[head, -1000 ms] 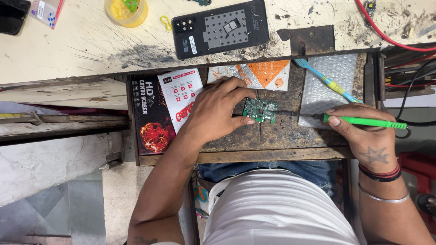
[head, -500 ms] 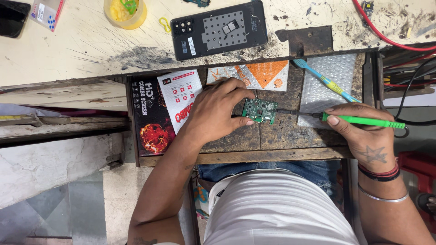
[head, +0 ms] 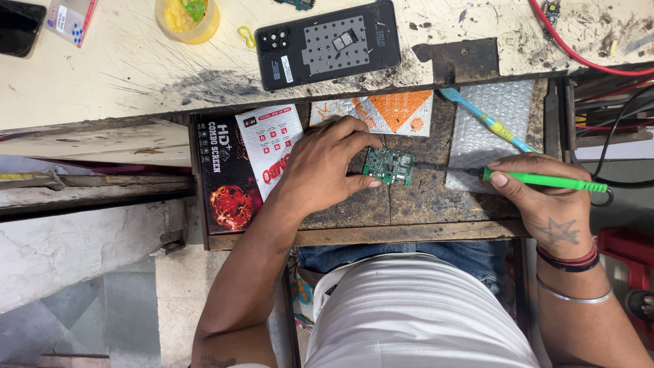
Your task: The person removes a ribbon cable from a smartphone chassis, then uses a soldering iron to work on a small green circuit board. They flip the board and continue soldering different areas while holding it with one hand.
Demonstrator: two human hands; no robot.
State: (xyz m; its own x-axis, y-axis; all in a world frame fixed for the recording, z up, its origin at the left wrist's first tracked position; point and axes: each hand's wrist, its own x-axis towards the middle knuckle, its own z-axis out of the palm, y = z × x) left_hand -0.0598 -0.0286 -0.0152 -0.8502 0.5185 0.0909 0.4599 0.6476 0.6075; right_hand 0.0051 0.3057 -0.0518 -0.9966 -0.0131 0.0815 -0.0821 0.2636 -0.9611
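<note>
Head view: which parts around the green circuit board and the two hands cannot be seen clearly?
- Circuit board: left edge hidden under the left hand fingers; components too small.
- Green-handled tool: where its tip meets the board is too small to tell.
- Right hand: palm hidden, faces down.
- Yellow cup: cut off by the top edge.

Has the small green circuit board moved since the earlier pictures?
No. The circuit board sits in the same spot beside the bubble wrap, with the left hand on it.

black phone (head: 19, 26) – worktop's top-left corner, cut off | circuit board (head: 390, 165) – left edge under left hand (head: 325, 170) | solder joints – too small
</note>
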